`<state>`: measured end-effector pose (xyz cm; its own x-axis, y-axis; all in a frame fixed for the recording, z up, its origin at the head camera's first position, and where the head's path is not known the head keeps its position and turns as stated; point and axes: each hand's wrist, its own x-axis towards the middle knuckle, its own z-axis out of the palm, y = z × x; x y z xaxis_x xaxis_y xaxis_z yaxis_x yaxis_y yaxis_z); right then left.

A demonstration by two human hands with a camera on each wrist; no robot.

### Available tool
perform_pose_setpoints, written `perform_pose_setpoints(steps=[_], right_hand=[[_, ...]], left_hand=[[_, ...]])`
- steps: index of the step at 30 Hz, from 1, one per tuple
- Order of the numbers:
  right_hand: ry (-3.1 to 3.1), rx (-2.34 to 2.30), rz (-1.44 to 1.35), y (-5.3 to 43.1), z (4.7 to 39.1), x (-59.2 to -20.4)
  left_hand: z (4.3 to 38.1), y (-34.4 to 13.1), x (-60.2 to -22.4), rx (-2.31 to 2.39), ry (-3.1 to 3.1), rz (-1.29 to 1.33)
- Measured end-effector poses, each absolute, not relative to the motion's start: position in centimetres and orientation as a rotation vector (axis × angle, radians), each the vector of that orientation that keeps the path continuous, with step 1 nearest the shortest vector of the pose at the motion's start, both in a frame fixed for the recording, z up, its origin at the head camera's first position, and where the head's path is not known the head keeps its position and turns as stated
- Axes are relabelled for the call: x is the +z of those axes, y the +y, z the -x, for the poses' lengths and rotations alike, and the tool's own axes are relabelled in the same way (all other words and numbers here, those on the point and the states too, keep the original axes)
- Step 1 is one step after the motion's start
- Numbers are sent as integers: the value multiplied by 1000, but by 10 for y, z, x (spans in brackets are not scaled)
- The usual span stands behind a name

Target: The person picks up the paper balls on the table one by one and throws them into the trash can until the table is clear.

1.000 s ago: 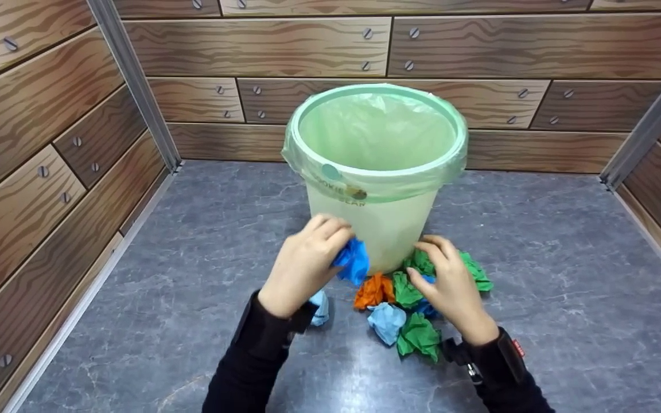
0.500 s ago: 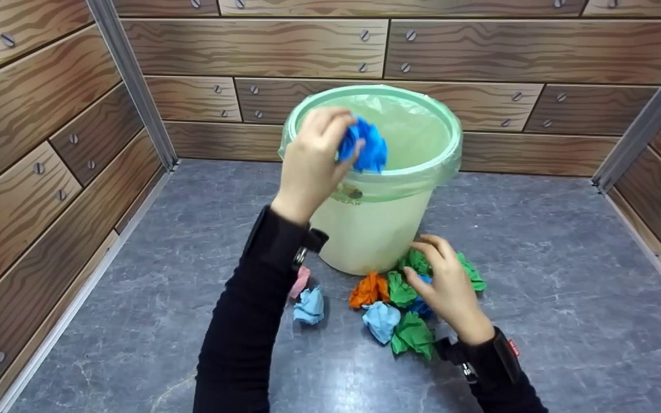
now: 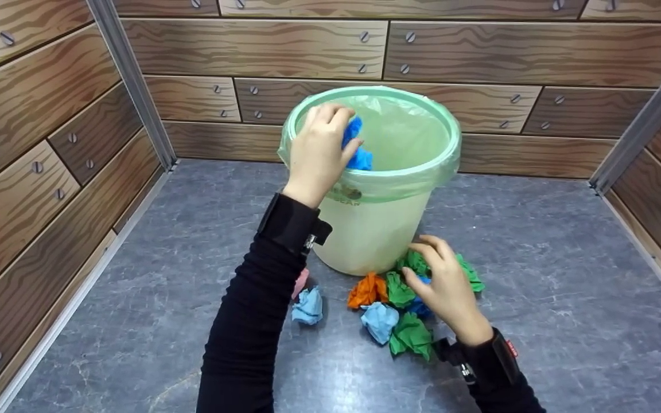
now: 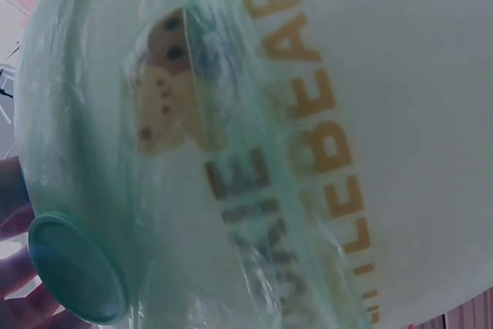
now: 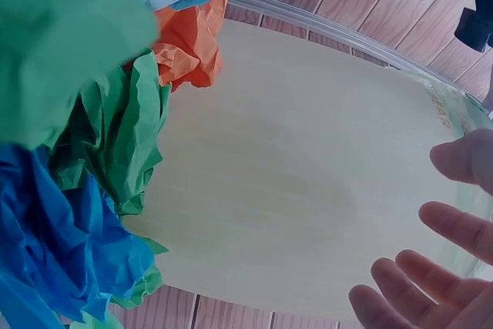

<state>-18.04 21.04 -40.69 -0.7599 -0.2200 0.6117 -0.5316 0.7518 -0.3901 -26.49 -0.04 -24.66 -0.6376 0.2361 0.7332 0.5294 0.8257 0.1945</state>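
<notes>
My left hand is over the near rim of the light green bin. Its fingers and thumb hold a crumpled blue paper, which shows partly behind the thumb, at the liner's mouth. In the left wrist view only the fingers show at the left edge, beside the bin's wall. My right hand hovers with loosely bent, spread fingers over the pile of crumpled paper at the bin's foot, holding nothing. Beneath it are green paper and another blue paper, partly hidden by the hand in the head view.
In front of the bin lie an orange paper ball, a light blue one and a green one. Left of them are another light blue ball and a pink one, partly behind the left sleeve. Wood-patterned walls enclose the floor.
My left hand has risen from beside the bin to its mouth, carrying the blue paper, which now shows less beyond the thumb. The right hand has stayed over the pile.
</notes>
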Motion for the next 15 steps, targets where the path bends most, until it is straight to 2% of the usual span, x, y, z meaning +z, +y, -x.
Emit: perform_pose_setpoints(steps=[7,15], right_hand=[[-2412,767,-558,209,180,-407],[-2419,766,-552,209,180,-408]], left_hand=[[258,-2,-247,-439,-2265,598],[234,-9,-260,-451,-2083,673]])
